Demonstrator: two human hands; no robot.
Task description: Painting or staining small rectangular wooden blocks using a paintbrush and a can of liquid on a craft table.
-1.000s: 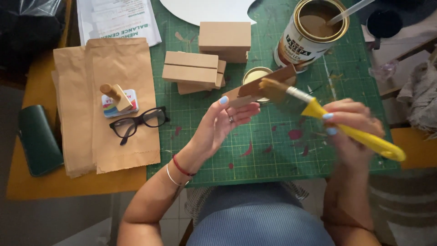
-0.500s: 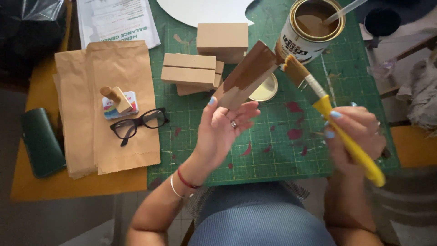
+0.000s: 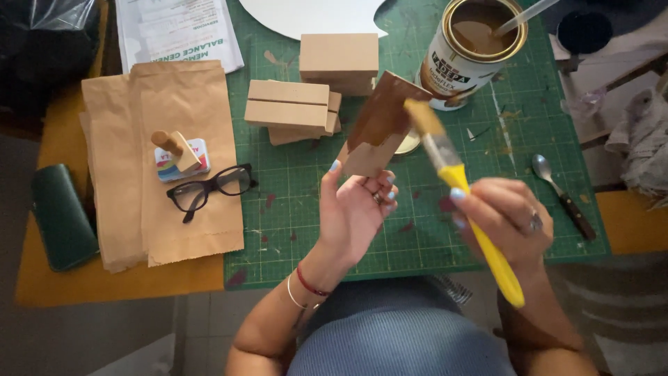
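Observation:
My left hand holds a small wooden board up over the green cutting mat. The board's upper part is coated brown, its lower end is bare wood. My right hand grips a yellow-handled paintbrush, whose bristles rest against the board's right edge. An open tin of brown paint with a stirring stick in it stands behind the board.
Bare wooden blocks and a box lie on the mat. Brown paper bags at left carry black glasses and a wooden stamp. A dark green case lies far left. A spoon rests at right.
The board has been tilted further upright and lifted toward the tin. The brush has come from low on the mat up to the board's right edge.

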